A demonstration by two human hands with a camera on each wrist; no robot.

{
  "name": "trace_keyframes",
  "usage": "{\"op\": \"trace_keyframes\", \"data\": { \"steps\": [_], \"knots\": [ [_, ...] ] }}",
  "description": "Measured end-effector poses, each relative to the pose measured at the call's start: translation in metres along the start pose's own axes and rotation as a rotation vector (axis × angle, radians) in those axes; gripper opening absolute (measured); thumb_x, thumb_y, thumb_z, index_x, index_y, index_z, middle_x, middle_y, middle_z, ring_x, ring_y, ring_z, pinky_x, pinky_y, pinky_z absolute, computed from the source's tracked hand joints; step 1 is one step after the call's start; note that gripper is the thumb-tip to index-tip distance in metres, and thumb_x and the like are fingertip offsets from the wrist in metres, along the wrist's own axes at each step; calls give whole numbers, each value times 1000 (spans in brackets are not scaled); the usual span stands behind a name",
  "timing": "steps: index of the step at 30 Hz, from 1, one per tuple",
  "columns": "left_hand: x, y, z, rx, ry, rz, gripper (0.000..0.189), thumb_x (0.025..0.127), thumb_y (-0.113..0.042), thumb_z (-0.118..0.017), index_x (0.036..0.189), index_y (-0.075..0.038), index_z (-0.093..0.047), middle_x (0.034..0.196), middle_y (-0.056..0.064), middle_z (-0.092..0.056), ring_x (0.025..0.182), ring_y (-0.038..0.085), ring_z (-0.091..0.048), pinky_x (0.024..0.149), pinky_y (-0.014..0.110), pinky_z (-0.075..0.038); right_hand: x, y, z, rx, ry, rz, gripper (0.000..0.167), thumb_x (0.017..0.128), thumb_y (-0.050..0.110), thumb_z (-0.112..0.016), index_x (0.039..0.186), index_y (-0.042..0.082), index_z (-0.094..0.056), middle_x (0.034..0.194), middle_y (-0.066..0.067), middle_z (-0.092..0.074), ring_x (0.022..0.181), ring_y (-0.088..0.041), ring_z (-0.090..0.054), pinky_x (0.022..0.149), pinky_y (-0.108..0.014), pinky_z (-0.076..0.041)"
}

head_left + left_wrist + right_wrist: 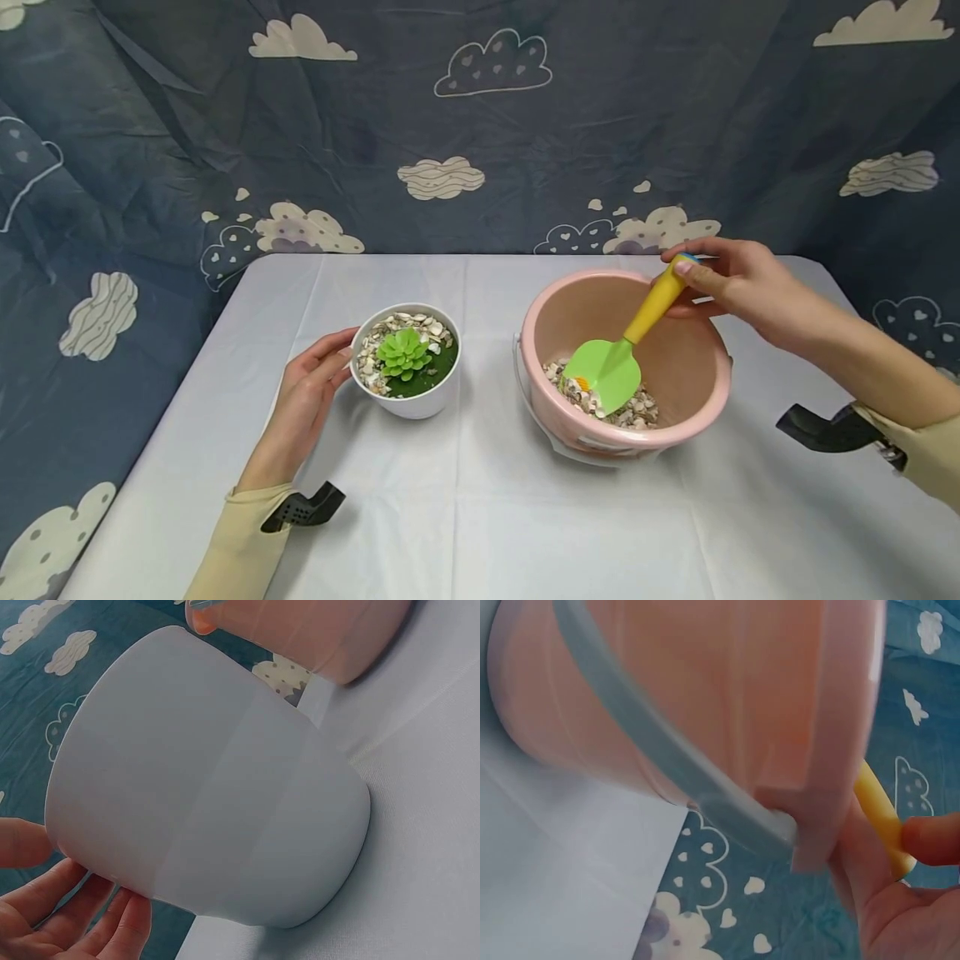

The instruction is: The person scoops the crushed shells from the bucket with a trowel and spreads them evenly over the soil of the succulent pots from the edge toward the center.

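Note:
My left hand [303, 402] touches the left side of a white flowerpot [420, 407] with its fingertips [124, 907], the fingers nearly straight. In the pot, a green succulent [405, 353] sits among shell bits [375, 375], with bare green base at the lower right. My right hand [761, 287] holds a toy shovel by its yellow handle [656, 308], over the far right rim of a pink bucket [690, 358]. The shovel's green blade [618, 371] points down at shell bits [641, 408] in the bucket, with a few pieces on it.
A white cloth covers the table [495, 533]; a dark blue curtain [570, 142] with clouds hangs behind it. The bucket's pale handle [652, 735] hangs down its near side. Black wrist mounts [303, 507] show on both sleeves.

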State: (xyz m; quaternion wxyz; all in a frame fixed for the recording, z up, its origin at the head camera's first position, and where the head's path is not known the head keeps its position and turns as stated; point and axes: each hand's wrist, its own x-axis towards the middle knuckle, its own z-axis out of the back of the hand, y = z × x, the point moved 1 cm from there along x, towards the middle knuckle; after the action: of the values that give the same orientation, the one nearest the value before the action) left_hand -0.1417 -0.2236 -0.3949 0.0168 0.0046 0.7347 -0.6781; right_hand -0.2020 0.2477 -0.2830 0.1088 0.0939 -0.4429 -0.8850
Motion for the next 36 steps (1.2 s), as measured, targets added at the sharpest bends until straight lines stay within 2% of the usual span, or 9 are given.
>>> {"op": "trace_keyframes", "data": {
  "steps": [5, 12, 16, 19, 24, 30, 36],
  "knots": [
    [0, 0, 0, -14, 3, -8, 42, 103, -13, -51, 139, 7, -46, 138, 14, -48, 123, 19, -50, 100, 27, -45, 2, -5, 8, 47, 6, -46, 50, 104, 29, -48, 141, -4, -40, 118, -16, -61, 91, -9, -68, 79, -31, -58],
    [0, 2, 0, -21, 8, -4, 43, 102, -14, -52, 139, 7, -46, 138, 12, -48, 123, 19, -50, 100, 26, -45, -4, -17, 22, 161, -25, -93, 51, 103, 34, -48, 141, 2, -39, 111, 3, -61, 94, -13, -70, 81, -30, -57],
    [0, 1, -1, -25, 9, -17, 42, 102, -13, -52, 138, 8, -47, 137, 12, -49, 123, 18, -50, 100, 26, -46, -9, -24, 27, 259, -64, -123, 48, 99, 38, -53, 136, 10, -43, 112, 2, -59, 94, -12, -69, 80, -29, -57],
    [0, 1, -1, -28, 9, -23, 41, 102, -13, -51, 138, 8, -47, 137, 12, -49, 122, 18, -51, 99, 26, -46, -15, -30, 30, 398, -94, -134, 46, 96, 35, -60, 133, 12, -45, 111, 1, -61, 93, -13, -70, 78, -29, -57],
    [0, 0, -1, -27, 7, -17, 42, 102, -14, -52, 138, 8, -47, 138, 11, -48, 123, 18, -50, 100, 27, -45, -28, -36, 30, 645, -135, -125, 51, 92, 26, -68, 132, 7, -44, 111, -3, -65, 92, -18, -71, 75, -29, -58],
    [0, 0, -1, -31, -1, -17, 42, 102, -13, -51, 138, 9, -46, 137, 12, -48, 124, 19, -50, 101, 27, -45, -38, -36, 21, 734, -162, -91, 52, 92, 26, -68, 133, 6, -43, 114, -6, -64, 93, -22, -71, 77, -29, -57],
    [0, 0, -2, -23, 5, -17, 42, 102, -14, -52, 138, 8, -47, 137, 11, -49, 123, 18, -50, 100, 26, -45, -45, -34, 12, 825, -127, -41, 45, 97, 19, -62, 133, 2, -42, 119, -10, -61, 96, -27, -70, 78, -31, -56]
  ]
}}
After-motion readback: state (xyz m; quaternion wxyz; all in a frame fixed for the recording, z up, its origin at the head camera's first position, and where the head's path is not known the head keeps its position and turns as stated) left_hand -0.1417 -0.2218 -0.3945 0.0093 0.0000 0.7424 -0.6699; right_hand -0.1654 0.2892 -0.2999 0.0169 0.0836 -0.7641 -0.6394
